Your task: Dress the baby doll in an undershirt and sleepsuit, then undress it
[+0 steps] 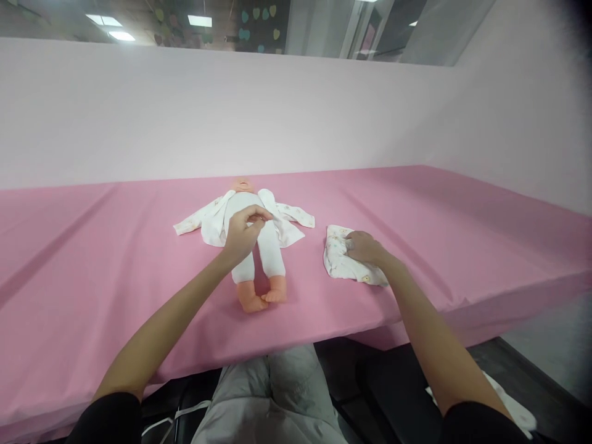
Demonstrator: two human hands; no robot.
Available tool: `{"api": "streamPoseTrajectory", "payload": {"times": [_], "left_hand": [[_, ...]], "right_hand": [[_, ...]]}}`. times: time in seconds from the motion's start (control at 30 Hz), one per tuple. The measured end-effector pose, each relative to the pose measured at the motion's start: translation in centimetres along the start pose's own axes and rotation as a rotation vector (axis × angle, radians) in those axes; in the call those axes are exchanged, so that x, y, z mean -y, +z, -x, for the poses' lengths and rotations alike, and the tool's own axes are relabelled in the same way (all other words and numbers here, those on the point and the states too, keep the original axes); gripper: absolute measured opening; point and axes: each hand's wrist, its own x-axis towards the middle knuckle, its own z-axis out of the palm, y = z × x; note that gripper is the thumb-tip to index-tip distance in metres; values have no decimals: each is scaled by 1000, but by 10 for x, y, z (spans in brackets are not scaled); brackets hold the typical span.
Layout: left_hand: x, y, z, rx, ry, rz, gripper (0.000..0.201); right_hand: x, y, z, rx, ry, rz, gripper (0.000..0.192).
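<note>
Pink cloth covers the whole surface (92, 277), w/ a pale pink wall behind and ceiling lights above it. A baby doll (252, 246) lies on its back near the front edge, head away from the person, bare feet toward them. It wears white leggings, and a white printed jacket (208, 219) is spread open under and beside it, sleeves out to both sides.

Left hand (243, 233) hovers over the doll's belly, fingers curled in narrow w/ thumb and fingertips pinched together; it looks to be nipping the jacket's front edge, but can't tell for sure if cloth is betw. the tips. Right hand (363, 246) rests palm-down on a folded printed garment (345, 262) lying just right of the doll, fingers partly bent and pressing the fabric, not closed round it.

Handling, as a guess: both garments look thin, soft and light, so they'll flop and bunch; best pinched at a hem or edge, not the middle. Doll looks light, w/ a soft body and firmer limbs; prob. safest held round the trunk or by a leg.
</note>
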Motion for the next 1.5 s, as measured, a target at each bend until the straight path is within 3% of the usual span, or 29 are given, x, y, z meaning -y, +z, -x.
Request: {"api": "streamPoseTrajectory", "payload": {"times": [0.1, 0.17, 0.2, 0.33, 0.4, 0.43, 0.53, 0.67, 0.8, 0.9, 1.03, 1.13, 1.23, 1.3, 1.5], "left_hand": [[1, 7, 7, 101, 8, -46, 22], [1, 9, 10, 161, -11, -61, 21], [1, 9, 10, 184, -25, -65, 20], [1, 1, 4, 221, -79, -55, 19], [-2, -8, 0, 208, -63, -10, 29], [-5, -12, -2, 196, -41, 20, 36], [-17, -28, -8, 143, 51, 95, 58], [-29, -54, -17, 79, 193, 85, 62], [-33, -87, -28, 88, 308, 11, 59], [-41, -105, -29, -7, 406, -45, 54], [-53, -109, -23, -110, 515, -107, 39], [-54, -102, -21, -130, 495, -134, 30], [-48, -99, -24, -201, 438, -206, 32], [-42, -100, -27, -237, 390, -262, 36], [-39, -116, -27, -344, 386, -443, 44]], "right_hand": [[12, -12, -9, 174, -26, 219, 24], [33, -29, -12, 188, -78, 344, 20], [50, -40, -13, 114, -115, 345, 18], [145, -79, -5, -426, -395, 79, 17], [200, -87, 7, -536, -527, -102, 14], [227, -87, 14, -532, -605, -199, 13], [291, -81, 38, -353, -756, -339, 14], [338, -73, 55, -116, -834, -435, 16], [357, -78, 54, 140, -831, -653, 17], [365, -84, 54, 348, -843, -748, 17], [374, -84, 62, 558, -866, -734, 14], [376, -81, 64, 632, -867, -711, 11], [373, -78, 58, 616, -866, -658, 6], [368, -76, 52, 540, -851, -614, 2], [349, -77, 30, 70, -722, -309, 15]]}}
